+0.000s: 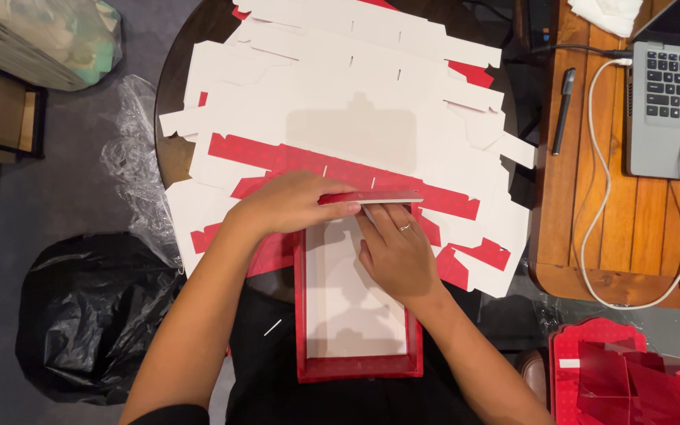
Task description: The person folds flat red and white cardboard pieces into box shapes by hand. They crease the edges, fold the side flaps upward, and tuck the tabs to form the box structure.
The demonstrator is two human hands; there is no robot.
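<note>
A shallow red cardboard box point(358, 366) with a white inside lies in front of me, its near end over my lap. My left hand point(289, 205) presses on the far end flap point(387, 197) of the box, fingers flat along its top edge. My right hand point(395, 256), with a ring on one finger, lies inside the box at its far end, fingertips pushed against the same flap. Neither hand is wrapped around anything loose.
Several flat white and red box blanks point(340, 110) cover a dark round table point(175, 86). Clear plastic wrap point(131, 165) and a black bag point(88, 315) lie left. A wooden desk point(584, 197) at right carries a laptop point(674, 102), white cable and pen. More red boxes point(631, 378) sit lower right.
</note>
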